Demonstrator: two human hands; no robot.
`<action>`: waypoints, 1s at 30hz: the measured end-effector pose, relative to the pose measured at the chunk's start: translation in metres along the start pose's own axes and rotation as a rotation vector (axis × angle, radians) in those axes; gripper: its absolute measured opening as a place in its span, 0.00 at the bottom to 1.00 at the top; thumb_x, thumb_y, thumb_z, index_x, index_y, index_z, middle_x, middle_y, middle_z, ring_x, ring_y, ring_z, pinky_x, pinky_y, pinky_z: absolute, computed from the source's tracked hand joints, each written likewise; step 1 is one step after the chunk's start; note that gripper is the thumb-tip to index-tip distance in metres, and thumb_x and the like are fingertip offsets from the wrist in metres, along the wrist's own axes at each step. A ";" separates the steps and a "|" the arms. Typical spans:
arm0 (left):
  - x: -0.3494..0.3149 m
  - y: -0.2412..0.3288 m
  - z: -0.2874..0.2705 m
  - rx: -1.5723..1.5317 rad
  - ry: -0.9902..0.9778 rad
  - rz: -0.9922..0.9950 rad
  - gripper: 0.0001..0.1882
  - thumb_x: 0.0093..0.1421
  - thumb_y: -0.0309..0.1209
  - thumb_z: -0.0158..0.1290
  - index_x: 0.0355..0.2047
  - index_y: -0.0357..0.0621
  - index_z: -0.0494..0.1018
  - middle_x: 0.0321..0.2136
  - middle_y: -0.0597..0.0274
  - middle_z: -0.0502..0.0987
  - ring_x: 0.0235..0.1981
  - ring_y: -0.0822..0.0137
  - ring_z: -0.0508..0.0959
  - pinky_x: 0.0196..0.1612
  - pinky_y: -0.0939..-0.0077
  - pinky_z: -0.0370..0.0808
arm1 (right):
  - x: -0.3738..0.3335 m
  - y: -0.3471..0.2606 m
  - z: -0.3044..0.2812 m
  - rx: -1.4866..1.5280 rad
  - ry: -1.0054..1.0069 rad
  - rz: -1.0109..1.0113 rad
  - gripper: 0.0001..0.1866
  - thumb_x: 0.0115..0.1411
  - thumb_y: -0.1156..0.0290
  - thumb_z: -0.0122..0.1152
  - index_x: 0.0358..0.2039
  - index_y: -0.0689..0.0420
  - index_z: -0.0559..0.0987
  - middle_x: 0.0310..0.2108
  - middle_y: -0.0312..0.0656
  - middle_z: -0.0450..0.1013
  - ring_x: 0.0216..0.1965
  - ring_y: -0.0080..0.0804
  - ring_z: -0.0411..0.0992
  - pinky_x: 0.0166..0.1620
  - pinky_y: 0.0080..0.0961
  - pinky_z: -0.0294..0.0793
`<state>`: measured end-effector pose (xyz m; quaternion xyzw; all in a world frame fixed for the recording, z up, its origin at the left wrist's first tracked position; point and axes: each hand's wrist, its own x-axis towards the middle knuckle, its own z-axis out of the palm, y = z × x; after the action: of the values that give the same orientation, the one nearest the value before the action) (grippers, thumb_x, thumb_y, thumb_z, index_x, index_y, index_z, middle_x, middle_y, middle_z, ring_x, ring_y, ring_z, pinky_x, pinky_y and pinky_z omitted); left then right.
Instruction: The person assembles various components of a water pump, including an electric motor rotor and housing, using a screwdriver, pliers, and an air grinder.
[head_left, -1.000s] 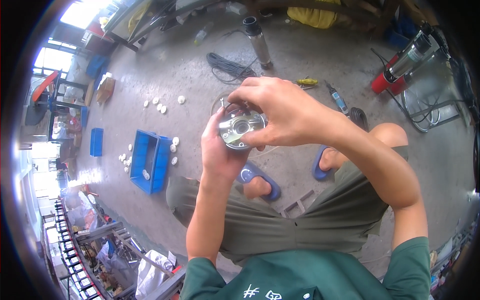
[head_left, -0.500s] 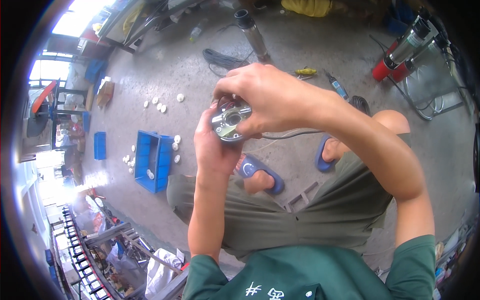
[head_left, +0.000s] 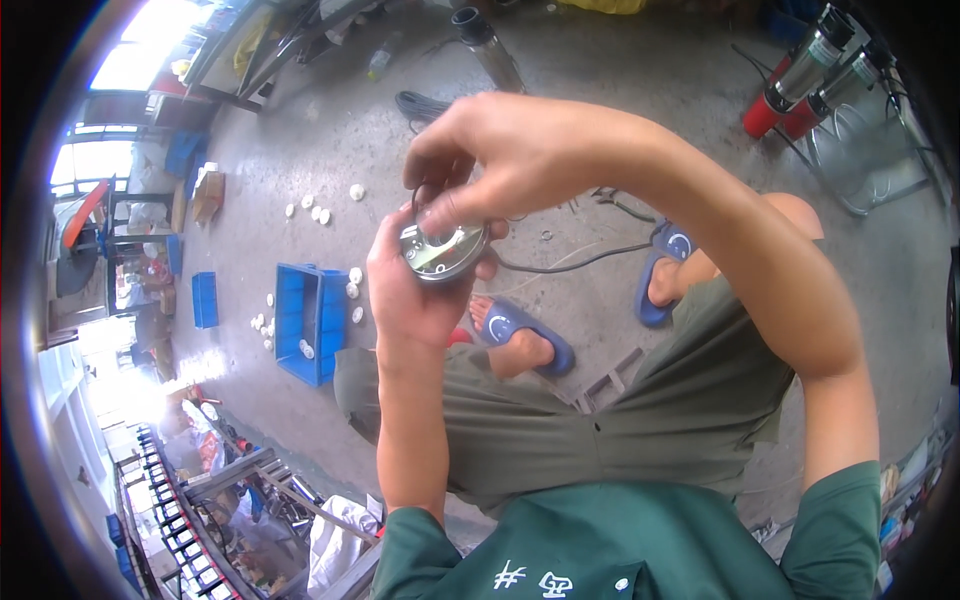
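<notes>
A round metal end piece (head_left: 458, 258) with a shiny face, a central hole and small holes near its rim rests in my left hand (head_left: 410, 300), whose fingers wrap round it from below. My right hand (head_left: 500, 165) arches over it from the far side. The right thumb lies across the face by the central hole, and the bent fingers close around a thin dark wire (head_left: 414, 200) at the far left edge. Their tips are partly hidden. A black cable (head_left: 575, 268) trails from the piece's right side toward the sandals.
A blue crate (head_left: 312, 325) stands left of my knee, with white round pieces (head_left: 318, 214) scattered about it. Farther off are a steel cylinder (head_left: 488, 55) and a coiled cable (head_left: 420, 105). Steel-and-red cylinders (head_left: 785, 95) stand at the far right. A small frame (head_left: 610, 380) lies between my legs.
Both hands and the metal piece have shifted left in the picture. My right thumb has moved from the face's near right edge to its central hole, and the right wrist has lifted farther away.
</notes>
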<state>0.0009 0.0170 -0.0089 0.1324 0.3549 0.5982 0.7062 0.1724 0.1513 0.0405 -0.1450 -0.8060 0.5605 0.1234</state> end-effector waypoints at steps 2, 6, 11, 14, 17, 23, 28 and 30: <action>-0.001 0.001 0.002 0.033 0.050 -0.004 0.24 0.76 0.42 0.34 0.58 0.38 0.69 0.48 0.44 0.81 0.43 0.43 0.82 0.24 0.62 0.78 | 0.004 0.001 0.005 -0.038 0.152 -0.012 0.16 0.61 0.67 0.69 0.44 0.66 0.85 0.35 0.51 0.83 0.36 0.37 0.82 0.44 0.34 0.82; -0.003 -0.001 0.006 -0.022 0.028 -0.057 0.25 0.76 0.42 0.32 0.56 0.36 0.70 0.45 0.43 0.81 0.43 0.39 0.84 0.26 0.58 0.78 | 0.016 0.016 0.013 -0.311 0.208 -0.143 0.13 0.62 0.67 0.69 0.41 0.63 0.87 0.32 0.49 0.83 0.33 0.39 0.80 0.41 0.35 0.79; 0.002 -0.004 0.001 -0.042 -0.014 -0.077 0.26 0.76 0.43 0.31 0.57 0.36 0.70 0.44 0.43 0.82 0.42 0.39 0.84 0.26 0.58 0.79 | 0.019 0.017 0.011 -0.271 0.129 -0.056 0.13 0.63 0.67 0.68 0.41 0.64 0.86 0.34 0.50 0.83 0.34 0.38 0.80 0.40 0.35 0.79; 0.002 -0.004 0.002 -0.004 -0.004 -0.046 0.27 0.77 0.44 0.30 0.56 0.35 0.69 0.43 0.43 0.82 0.40 0.40 0.85 0.23 0.61 0.79 | 0.021 0.009 0.010 -0.004 0.028 0.131 0.15 0.64 0.66 0.67 0.43 0.67 0.85 0.36 0.50 0.83 0.34 0.37 0.80 0.41 0.34 0.80; -0.001 -0.003 0.003 0.051 0.012 -0.010 0.30 0.78 0.49 0.28 0.56 0.35 0.68 0.42 0.43 0.82 0.37 0.42 0.85 0.21 0.63 0.79 | 0.028 0.010 0.015 -0.044 0.004 0.076 0.16 0.65 0.66 0.66 0.45 0.68 0.85 0.37 0.51 0.84 0.37 0.39 0.81 0.44 0.34 0.80; -0.004 0.001 0.004 0.103 0.030 -0.019 0.35 0.78 0.57 0.28 0.57 0.38 0.68 0.41 0.44 0.83 0.33 0.44 0.87 0.19 0.65 0.78 | 0.026 0.010 0.021 -0.371 0.080 -0.084 0.13 0.64 0.69 0.65 0.44 0.63 0.86 0.39 0.53 0.83 0.40 0.49 0.82 0.47 0.39 0.80; 0.002 -0.001 0.001 0.116 0.022 -0.032 0.35 0.78 0.57 0.27 0.58 0.36 0.67 0.41 0.42 0.82 0.33 0.44 0.86 0.19 0.65 0.77 | 0.029 0.015 0.019 -0.385 0.044 -0.075 0.13 0.62 0.71 0.65 0.43 0.64 0.87 0.38 0.54 0.83 0.39 0.49 0.82 0.46 0.38 0.80; 0.003 -0.002 0.001 0.111 0.022 -0.029 0.36 0.79 0.57 0.27 0.58 0.36 0.67 0.41 0.42 0.82 0.33 0.45 0.86 0.19 0.65 0.77 | 0.031 0.013 0.020 -0.351 0.079 -0.078 0.13 0.60 0.72 0.65 0.43 0.65 0.87 0.37 0.54 0.84 0.38 0.47 0.83 0.44 0.38 0.81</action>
<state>0.0034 0.0196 -0.0101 0.1596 0.3972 0.5689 0.7022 0.1376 0.1503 0.0223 -0.1549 -0.8911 0.3997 0.1492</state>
